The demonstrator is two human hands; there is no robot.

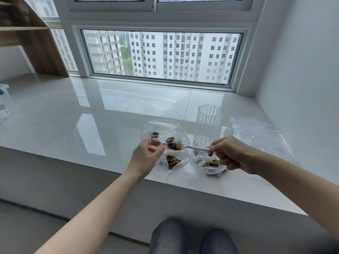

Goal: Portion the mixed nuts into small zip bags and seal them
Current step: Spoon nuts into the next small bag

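The glossy white stone window ledge [113, 114] fills most of the view, and its sheen throws window reflections that blur the outlines of everything clear upon it. At the far left a white plastic container [3, 99] is cut off by the frame edge. On the right lies a flat heap of clear plastic zip bags [256, 132]; their edges melt into the ledge, so how many there are cannot be told. Beside them stands a tall ribbed clear glass jar [208, 123], its lower part hidden behind the right hand and the spoon.

A large clear plastic bag [165, 131], opened wide, sits just behind the hands with a few clumps of mixed nuts [170, 139] inside; where this bag ends and the one in front begins is hard to make out. The left hand [146, 154] pinches the mouth of a small clear zip bag [171, 162], thumb and fingers curled on the plastic, and nuts lie at its bottom, just right of the palm. The right hand [231, 153] grips the handle of a slim silver metal spoon [190, 147], whose loaded bowl hovers over that small bag's mouth, close to the left fingertips. Below the right hand rests a second small clear bag of nuts [211, 165], partly covered by the knuckles; whether it is sealed cannot be seen.
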